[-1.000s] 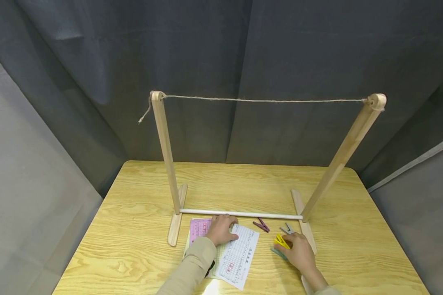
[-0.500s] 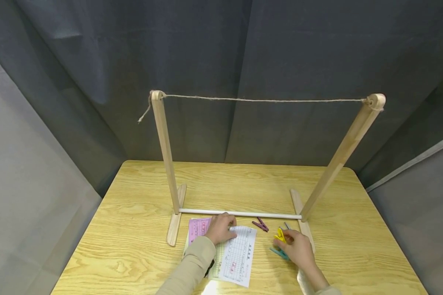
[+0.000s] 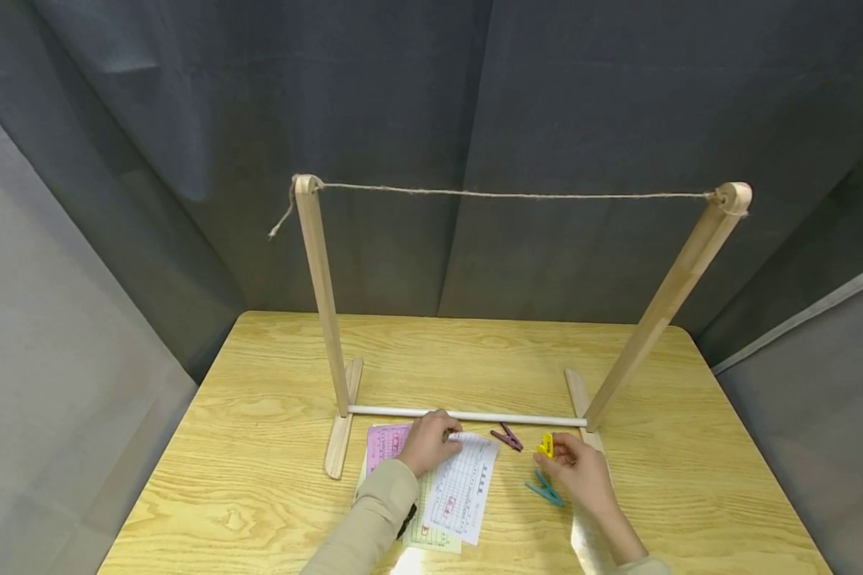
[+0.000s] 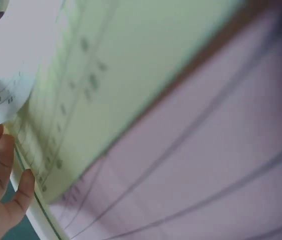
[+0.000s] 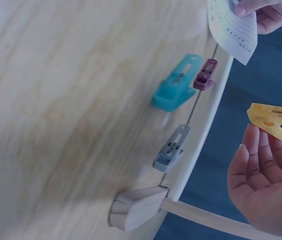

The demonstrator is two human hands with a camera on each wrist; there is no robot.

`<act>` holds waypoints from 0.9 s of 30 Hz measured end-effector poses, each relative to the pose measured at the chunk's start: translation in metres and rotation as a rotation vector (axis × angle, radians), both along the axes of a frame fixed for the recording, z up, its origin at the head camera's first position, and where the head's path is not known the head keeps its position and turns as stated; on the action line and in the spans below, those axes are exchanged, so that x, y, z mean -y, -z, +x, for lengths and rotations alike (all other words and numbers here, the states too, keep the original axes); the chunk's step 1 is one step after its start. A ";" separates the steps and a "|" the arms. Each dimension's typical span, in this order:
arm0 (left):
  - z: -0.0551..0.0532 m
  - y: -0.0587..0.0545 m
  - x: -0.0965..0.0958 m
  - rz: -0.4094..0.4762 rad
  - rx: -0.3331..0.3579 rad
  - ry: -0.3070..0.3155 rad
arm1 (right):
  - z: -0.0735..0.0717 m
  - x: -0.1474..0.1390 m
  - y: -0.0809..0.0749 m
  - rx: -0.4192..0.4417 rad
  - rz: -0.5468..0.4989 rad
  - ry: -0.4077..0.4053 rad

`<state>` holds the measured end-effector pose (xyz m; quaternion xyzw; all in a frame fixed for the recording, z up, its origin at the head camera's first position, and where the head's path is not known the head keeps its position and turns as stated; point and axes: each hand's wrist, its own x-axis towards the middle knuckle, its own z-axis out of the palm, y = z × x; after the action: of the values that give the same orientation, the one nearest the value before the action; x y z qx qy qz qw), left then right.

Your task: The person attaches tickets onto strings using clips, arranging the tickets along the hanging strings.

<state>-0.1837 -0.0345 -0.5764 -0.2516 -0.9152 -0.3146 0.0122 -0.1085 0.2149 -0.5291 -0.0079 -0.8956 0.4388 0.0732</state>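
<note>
My left hand (image 3: 429, 442) pinches the top edge of a white printed paper slip (image 3: 463, 493), its upper end curling up. Under that slip lie a pale green slip (image 3: 435, 539) and a pink slip (image 3: 384, 446), seen close up in the left wrist view. Between thumb and fingers, my right hand (image 3: 584, 477) pinches a yellow clothespin (image 5: 270, 119), held above the tabletop. A teal clothespin (image 3: 545, 489) lies just left of that hand, and a purple clothespin (image 3: 507, 437) farther back. The right wrist view also shows a grey clothespin (image 5: 171, 150), which the hand hides in the head view.
A wooden stand straddles the work area: a left post (image 3: 321, 295), a right post (image 3: 665, 307), and a white rod (image 3: 521, 418) low between them. Twine (image 3: 511, 196) stretches across the top. A dark curtain (image 3: 582, 120) hangs behind the wooden table (image 3: 259, 375).
My right hand has lifted the yellow clothespin up from beside the teal one, which now shows fully. My left hand has raised the white slip's top edge, and the slip has shifted over the green one.
</note>
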 end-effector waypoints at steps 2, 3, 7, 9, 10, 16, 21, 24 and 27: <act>0.000 -0.002 0.000 0.022 0.008 0.007 | -0.001 0.000 -0.004 -0.013 -0.002 -0.005; 0.000 -0.004 0.000 0.032 0.020 0.011 | -0.001 0.000 -0.006 -0.013 -0.007 -0.006; 0.001 -0.013 -0.001 0.081 0.090 0.028 | -0.001 0.000 -0.012 0.002 -0.022 -0.005; 0.003 -0.017 -0.001 0.107 0.134 0.036 | -0.001 0.000 -0.014 0.018 -0.043 0.004; 0.003 -0.018 -0.001 0.116 0.141 0.041 | -0.001 0.000 -0.015 0.028 -0.048 0.007; 0.009 -0.024 0.000 0.183 0.173 0.057 | 0.001 0.001 -0.018 0.077 -0.085 0.011; 0.014 -0.031 0.002 0.242 0.188 0.059 | 0.001 0.002 -0.022 0.097 -0.134 0.015; 0.017 -0.036 0.004 0.273 0.174 0.061 | 0.001 0.002 -0.025 0.101 -0.141 0.017; 0.021 -0.042 0.006 0.304 0.171 0.071 | 0.001 0.002 -0.029 0.110 -0.148 0.009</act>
<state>-0.1628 -0.0405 -0.5343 -0.2513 -0.8453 -0.4699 -0.0388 -0.1070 0.2129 -0.5005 -0.0414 -0.8634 0.5022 0.0251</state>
